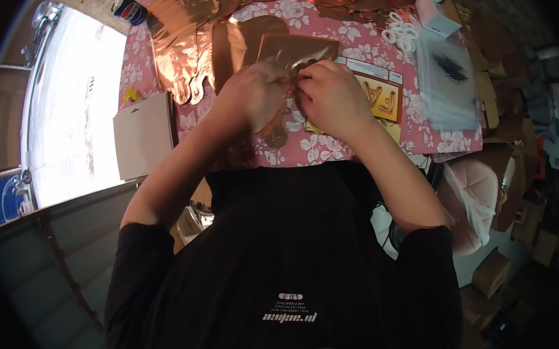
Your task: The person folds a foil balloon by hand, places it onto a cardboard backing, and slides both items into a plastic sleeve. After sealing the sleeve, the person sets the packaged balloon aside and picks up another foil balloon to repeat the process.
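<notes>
Two hands [252, 93] [335, 95], one soda can [128, 10]

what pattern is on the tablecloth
Pink with white roses, seen in the head view on the tablecloth under both hands.

left hand [254, 91], right hand [333, 94], pinching foil packet [293, 50]

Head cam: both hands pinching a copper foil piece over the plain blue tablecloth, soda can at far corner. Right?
Not quite. In the head view the tablecloth is pink with white flowers, not plain blue. The left hand and right hand do pinch the copper foil piece; soda can stands at the far corner.
</notes>
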{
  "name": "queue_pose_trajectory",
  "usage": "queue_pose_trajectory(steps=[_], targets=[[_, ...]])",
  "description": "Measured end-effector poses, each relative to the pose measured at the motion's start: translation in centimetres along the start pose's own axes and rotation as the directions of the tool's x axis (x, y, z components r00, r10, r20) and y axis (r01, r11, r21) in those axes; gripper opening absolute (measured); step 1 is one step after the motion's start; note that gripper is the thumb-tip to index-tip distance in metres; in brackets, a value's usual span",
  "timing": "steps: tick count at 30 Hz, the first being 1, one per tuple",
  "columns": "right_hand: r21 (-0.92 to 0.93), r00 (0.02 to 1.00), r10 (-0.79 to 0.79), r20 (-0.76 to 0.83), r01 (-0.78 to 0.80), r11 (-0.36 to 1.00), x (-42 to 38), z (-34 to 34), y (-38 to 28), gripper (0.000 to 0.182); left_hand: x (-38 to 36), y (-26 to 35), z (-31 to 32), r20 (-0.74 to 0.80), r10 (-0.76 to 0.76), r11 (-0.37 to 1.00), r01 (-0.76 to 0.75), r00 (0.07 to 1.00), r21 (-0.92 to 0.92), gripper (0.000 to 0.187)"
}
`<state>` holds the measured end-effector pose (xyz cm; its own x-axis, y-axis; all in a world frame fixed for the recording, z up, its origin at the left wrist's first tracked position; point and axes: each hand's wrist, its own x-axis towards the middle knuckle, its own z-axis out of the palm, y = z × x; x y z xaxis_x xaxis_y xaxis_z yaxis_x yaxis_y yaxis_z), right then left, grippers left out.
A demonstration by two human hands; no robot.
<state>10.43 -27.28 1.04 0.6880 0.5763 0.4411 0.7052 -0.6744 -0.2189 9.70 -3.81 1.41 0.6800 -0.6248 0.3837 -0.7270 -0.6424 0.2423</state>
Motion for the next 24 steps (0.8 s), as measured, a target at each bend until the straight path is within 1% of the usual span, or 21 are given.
queue_pose_trajectory(steps=[1, 2, 3, 4, 5, 6, 7, 8, 9, 11, 12, 14, 15, 17, 18, 20, 21, 23, 24], targets=[[0.122, 1.000, 0.016, -0.025, -0.013, 0.992, 0.1, -0.4, 0.1, 0.013, -0.1, 0.4, -0.2, 0.040, -0.015, 0.999, 0.016, 0.999, -0.029, 0.023], [0.242, 0.998, 0.036, -0.047, -0.023, 0.970, 0.1, -0.7, 0.3, 0.013, -0.2, 0.8, -0.2, 0.039, -0.009, 0.999, 0.010, 0.999, -0.035, 0.023], [0.229, 0.987, 0.120, -0.109, -0.093, 0.969, 0.0, -1.1, 0.9, 0.016, -0.2, 1.1, -0.2, 0.033, -0.031, 0.998, 0.032, 0.999, -0.049, 0.023], [0.223, 0.987, 0.120, -0.108, -0.093, 0.970, 0.1, -1.8, 2.0, 0.016, -0.1, 1.3, -0.3, 0.025, -0.055, 0.997, 0.056, 0.998, -0.062, 0.023], [0.136, 0.952, 0.264, -0.155, -0.244, 0.960, 0.2, -2.8, 3.5, 0.018, -0.2, 1.4, -0.4, 0.020, -0.053, 0.996, 0.055, 0.998, -0.064, 0.023], [0.055, 0.893, 0.396, -0.215, -0.394, 0.918, 0.2, -3.5, 5.3, 0.020, -0.2, 1.5, -0.5, 0.004, -0.064, 0.994, 0.065, 0.998, -0.093, 0.024], [-0.032, 0.872, 0.421, -0.249, -0.441, 0.897, 0.1, -4.1, 7.7, 0.020, -0.2, 1.6, -0.6, -0.012, -0.076, 0.990, 0.074, 0.997, -0.122, 0.024], [-0.116, 0.851, 0.442, -0.285, -0.488, 0.865, 0.0, -4.4, 10.1, 0.021, -0.2, 1.7, -0.5, -0.015, -0.077, 0.989, 0.074, 0.997, -0.125, 0.024], [-0.119, 0.852, 0.439, -0.286, -0.486, 0.866, -0.4, -4.5, 12.0, 0.021, -0.3, 1.6, -0.4, -0.002, -0.094, 0.987, 0.092, 0.996, -0.129, 0.025], [-0.292, 0.839, 0.481, -0.256, -0.541, 0.788, -0.7, -4.4, 14.2, 0.019, -0.5, 1.3, -0.1, 0.009, -0.112, 0.985, 0.113, 0.994, -0.131, 0.027], [-0.293, 0.840, 0.479, -0.255, -0.540, 0.789, -0.6, -4.2, 14.8, 0.019, -0.8, 1.0, 0.3, -0.006, -0.094, 0.990, 0.093, 0.996, -0.108, 0.027], [-0.319, 0.825, 0.552, -0.123, -0.560, 0.765, -0.4, -4.3, 15.1, 0.020, -0.9, 0.9, 0.5, -0.018, -0.077, 0.993, 0.075, 0.997, -0.088, 0.028], [-0.319, 0.825, 0.552, -0.120, -0.559, 0.765, -0.4, -4.2, 15.3, 0.020, -1.0, 1.0, 0.5, -0.021, -0.073, 0.994, 0.071, 0.997, -0.081, 0.030], [-0.343, 0.863, 0.479, -0.159, -0.504, 0.793, -0.2, -3.9, 15.5, 0.020, -1.0, 1.1, 0.3, -0.026, -0.072, 0.995, 0.070, 0.997, -0.071, 0.033], [-0.341, 0.865, 0.476, -0.156, -0.500, 0.796, -0.2, -3.8, 15.5, 0.020, -1.1, 1.1, 0.2, -0.005, -0.060, 0.996, 0.060, 0.998, -0.068, 0.033], [-0.296, 0.882, 0.401, -0.249, -0.463, 0.835, 0.4, -4.6, 13.6, 0.020, -1.3, 1.0, 0.0, 0.016, -0.058, 0.997, 0.058, 0.998, -0.060, 0.034], [-0.292, 0.884, 0.398, -0.245, -0.459, 0.839, 0.8, -5.0, 12.4, 0.020, -1.4, 1.1, 0.0, 0.016, -0.058, 0.997, 0.058, 0.998, -0.045, 0.034], [-0.163, 0.909, 0.258, -0.328, -0.323, 0.932, 2.4, -5.6, 8.4, 0.020, -1.4, 1.2, 0.1, 0.018, -0.059, 0.998, 0.060, 0.998, -0.027, 0.035], [-0.131, 0.930, 0.217, -0.297, -0.265, 0.955, 2.9, -5.1, 6.6, 0.019, -1.4, 1.2, 0.1, 0.026, -0.059, 0.998, 0.060, 0.998, -0.031, 0.035]])
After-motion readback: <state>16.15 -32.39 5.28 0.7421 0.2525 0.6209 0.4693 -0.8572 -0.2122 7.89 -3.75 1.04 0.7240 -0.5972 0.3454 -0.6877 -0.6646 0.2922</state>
